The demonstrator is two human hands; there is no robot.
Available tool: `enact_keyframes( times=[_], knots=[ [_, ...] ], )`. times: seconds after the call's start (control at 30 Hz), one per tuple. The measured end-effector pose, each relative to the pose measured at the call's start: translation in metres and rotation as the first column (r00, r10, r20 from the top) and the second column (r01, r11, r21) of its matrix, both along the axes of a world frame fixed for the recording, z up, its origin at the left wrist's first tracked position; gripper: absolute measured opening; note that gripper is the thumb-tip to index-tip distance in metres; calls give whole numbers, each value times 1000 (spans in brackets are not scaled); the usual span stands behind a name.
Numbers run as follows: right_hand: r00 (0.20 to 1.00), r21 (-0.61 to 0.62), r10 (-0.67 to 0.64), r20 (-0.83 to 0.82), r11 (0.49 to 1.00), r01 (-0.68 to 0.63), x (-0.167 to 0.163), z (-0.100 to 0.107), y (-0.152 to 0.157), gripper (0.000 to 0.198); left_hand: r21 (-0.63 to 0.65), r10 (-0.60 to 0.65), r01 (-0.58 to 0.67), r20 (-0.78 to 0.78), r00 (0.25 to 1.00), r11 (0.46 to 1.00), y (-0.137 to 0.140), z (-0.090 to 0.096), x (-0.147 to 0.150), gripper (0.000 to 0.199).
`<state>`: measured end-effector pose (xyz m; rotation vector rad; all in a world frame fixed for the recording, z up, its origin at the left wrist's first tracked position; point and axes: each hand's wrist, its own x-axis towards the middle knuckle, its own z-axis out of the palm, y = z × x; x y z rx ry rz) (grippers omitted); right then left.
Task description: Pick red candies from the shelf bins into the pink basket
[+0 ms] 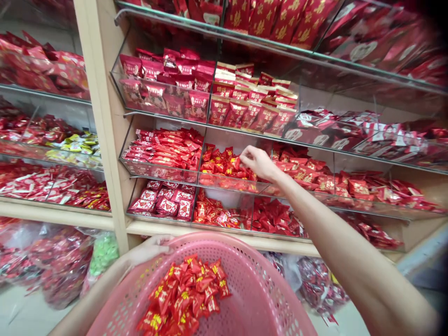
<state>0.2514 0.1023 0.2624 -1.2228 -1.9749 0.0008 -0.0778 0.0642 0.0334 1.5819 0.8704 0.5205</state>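
Note:
A pink perforated plastic basket [280,284] fills the lower middle, holding a pile of red-and-yellow wrapped candies [189,294]. My left hand [150,250] grips its far left rim, the fingers bent over the edge. Higher up, my right hand [258,161] reaches over the clear front of a shelf bin. Its fingers are pinched together just above similar red-and-yellow wrapped candies [220,161]. Red wrapper shows at the fingertips, but I cannot tell whether a piece is between them.
Clear-fronted shelves hold red packets all around, including long sticks [168,149] on the left and gold-topped packets [248,107] above. A wooden upright [105,107] divides the shelving. Plastic bags of candy [63,261] lie on the floor beneath. Glass shelf edges [266,44] jut out overhead.

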Motion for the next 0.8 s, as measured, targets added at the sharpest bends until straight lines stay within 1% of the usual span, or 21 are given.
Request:
enact_keyframes(
  times=[0.1, 0.17, 0.2, 0.23, 0.3, 0.33, 0.4, 0.47, 0.53, 0.57, 0.63, 0.8],
  knots=[
    [969, 3, 117, -218, 993, -119, -7, -1, -26, 11, 4, -8, 9, -22, 1000, 1000, -2, 3, 1, 42],
    [933, -45, 185, -308, 977, -208, -15, -14, -49, 12, 8, -14, 14, -33, 999, 1000, -4, 7, 2, 45],
    [923, -100, 206, -326, 963, -250, -20, -24, -61, 13, 9, -17, 17, -36, 999, 1000, -5, 9, 3, 47],
    [914, -177, 226, -336, 938, -297, -25, -38, -73, 12, 10, -19, 20, -40, 999, 1000, -6, 10, 4, 49],
    [905, -353, 232, -357, 863, -361, -33, -75, -91, 10, 7, -21, 22, -45, 999, 1000, -7, 11, 4, 49],
    [898, -427, 234, -373, 816, -390, -37, -96, -97, 8, 5, -22, 22, -49, 999, 1000, -7, 10, 4, 48],
    [894, -553, 195, -404, 727, -408, -42, -139, -105, 3, 6, -21, 22, -55, 998, 1000, -7, 8, 3, 45],
    [909, -650, 135, -393, 658, -379, -45, -175, -106, 7, 16, -18, 19, -58, 998, 1000, -5, 5, 2, 43],
    [924, -705, 66, -376, 626, -332, -47, -202, -104, 11, 28, -12, 13, -57, 998, 1000, -3, 2, 0, 41],
    [927, -720, 35, -374, 618, -314, -48, -210, -103, 12, 30, -9, 10, -52, 999, 999, -2, 1, 0, 40],
    [922, -733, -24, -386, 614, -291, -51, -222, -99, 13, 30, -1, 2, -39, 999, 1000, 0, -1, -1, 38],
    [870, -764, -208, -447, 596, -250, -59, -236, -92, 12, 2, 20, -20, -9, 1000, 1000, 0, -4, 0, 36]
  ],
)
